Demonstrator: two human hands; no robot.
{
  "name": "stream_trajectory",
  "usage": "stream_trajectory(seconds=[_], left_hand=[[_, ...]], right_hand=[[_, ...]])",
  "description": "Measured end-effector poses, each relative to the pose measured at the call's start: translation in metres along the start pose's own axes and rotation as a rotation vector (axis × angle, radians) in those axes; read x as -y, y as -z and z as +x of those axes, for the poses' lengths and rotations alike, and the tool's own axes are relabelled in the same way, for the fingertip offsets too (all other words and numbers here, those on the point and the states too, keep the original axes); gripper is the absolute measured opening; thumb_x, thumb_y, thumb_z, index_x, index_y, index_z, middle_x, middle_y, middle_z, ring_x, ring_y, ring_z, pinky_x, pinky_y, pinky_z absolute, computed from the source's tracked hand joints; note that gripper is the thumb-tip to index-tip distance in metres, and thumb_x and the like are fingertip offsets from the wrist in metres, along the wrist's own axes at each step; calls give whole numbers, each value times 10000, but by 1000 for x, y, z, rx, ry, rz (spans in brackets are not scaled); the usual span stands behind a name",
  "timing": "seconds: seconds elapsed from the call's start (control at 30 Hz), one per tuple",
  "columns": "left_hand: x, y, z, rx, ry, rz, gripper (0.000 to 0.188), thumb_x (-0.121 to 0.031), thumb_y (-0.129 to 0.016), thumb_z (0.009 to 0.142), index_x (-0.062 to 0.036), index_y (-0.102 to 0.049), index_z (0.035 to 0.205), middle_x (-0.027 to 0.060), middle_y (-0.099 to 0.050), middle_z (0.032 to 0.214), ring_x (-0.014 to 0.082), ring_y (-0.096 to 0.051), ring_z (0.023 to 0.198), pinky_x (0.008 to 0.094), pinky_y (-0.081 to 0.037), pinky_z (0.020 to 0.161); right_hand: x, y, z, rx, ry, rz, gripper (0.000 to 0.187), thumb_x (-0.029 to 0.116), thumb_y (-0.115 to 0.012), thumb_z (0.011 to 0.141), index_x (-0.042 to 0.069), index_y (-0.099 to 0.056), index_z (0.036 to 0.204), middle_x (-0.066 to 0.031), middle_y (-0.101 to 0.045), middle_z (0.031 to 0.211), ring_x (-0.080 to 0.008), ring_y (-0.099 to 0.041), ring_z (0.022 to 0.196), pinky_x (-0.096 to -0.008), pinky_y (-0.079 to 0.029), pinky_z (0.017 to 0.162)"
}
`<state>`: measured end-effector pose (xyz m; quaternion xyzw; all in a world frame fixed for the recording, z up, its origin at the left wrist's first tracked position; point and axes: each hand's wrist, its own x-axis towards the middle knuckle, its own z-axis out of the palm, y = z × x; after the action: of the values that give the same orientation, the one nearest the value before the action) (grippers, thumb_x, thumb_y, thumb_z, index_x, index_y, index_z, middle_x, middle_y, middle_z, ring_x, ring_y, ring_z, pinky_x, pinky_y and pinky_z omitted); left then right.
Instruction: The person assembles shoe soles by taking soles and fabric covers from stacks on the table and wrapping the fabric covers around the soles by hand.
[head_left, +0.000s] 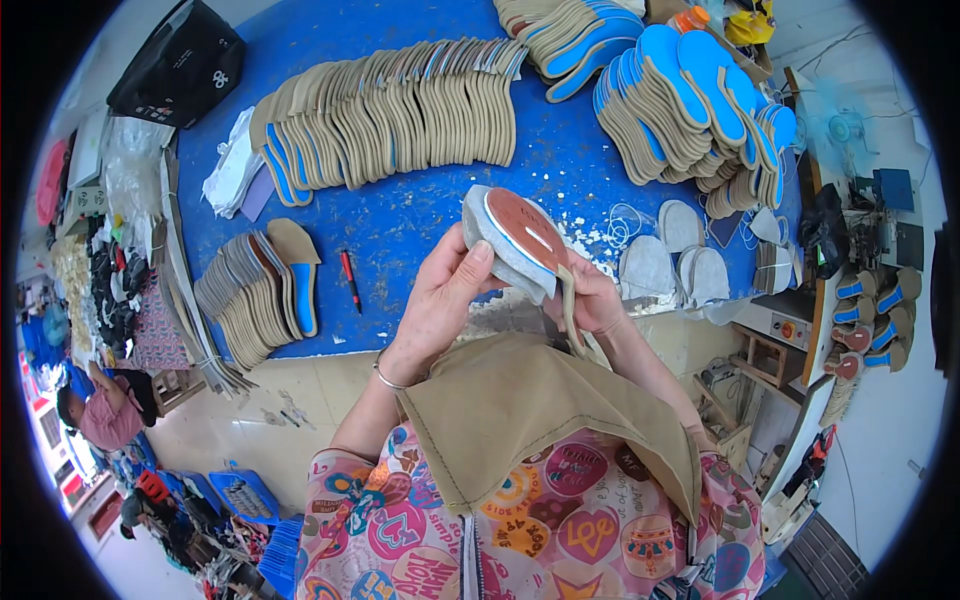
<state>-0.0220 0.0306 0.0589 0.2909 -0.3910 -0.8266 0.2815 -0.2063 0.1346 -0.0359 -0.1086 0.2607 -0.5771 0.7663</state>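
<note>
Over the table's near edge, my left hand [448, 290] is closed with its thumb on a small stack of grey felt pieces [476, 213]. Lying against the felt is an insole [525, 228] with a reddish-brown face and a thin white-and-blue edge. My right hand [597, 300] is closed round the insole's near end, where a narrow tan edge [569, 310] hangs down. The right fingertips are partly hidden behind it.
On the blue table [380, 225] stand a long row of tan insoles [400, 115], a smaller row [255, 300] and blue-faced piles [690, 100]. A red-and-black pen [350, 280] lies left of my hands, grey felt pieces [648, 268] right. A black bag [180, 65] sits far left.
</note>
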Motion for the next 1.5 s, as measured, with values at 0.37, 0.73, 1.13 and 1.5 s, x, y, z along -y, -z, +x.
stream_trajectory(seconds=[0.37,0.73,1.13,1.5], left_hand=[[5,-7,26,-317,-420,231,440,47,-498,832,-34,-315,1224,135,-561,1016,156,-560,937,259,-475,771],[14,12,19,-385,-237,407,106,8,-601,791,3,-564,890,57,-564,952,92,-557,806,219,-472,669],[14,4,12,-459,-454,581,129,13,-634,763,2,-592,885,41,-450,1032,83,-526,852,208,-473,653],[19,1,13,-509,-479,585,130,19,-626,754,-12,-587,874,39,-430,1035,91,-525,867,203,-465,662]], right_hand=[[18,-59,14,-233,-242,234,298,322,-418,913,62,-480,1047,-52,-537,732,-150,-542,575,-298,-477,470],[14,-101,15,-379,-220,120,259,342,-414,919,127,-504,1033,-18,-554,717,-144,-546,601,-292,-436,491],[15,-99,11,-251,-236,119,277,337,-419,921,117,-476,1079,-5,-571,780,-133,-581,629,-312,-504,541],[12,-96,12,-249,-258,132,296,345,-417,919,109,-475,1088,-8,-573,772,-131,-588,624,-311,-511,522]])
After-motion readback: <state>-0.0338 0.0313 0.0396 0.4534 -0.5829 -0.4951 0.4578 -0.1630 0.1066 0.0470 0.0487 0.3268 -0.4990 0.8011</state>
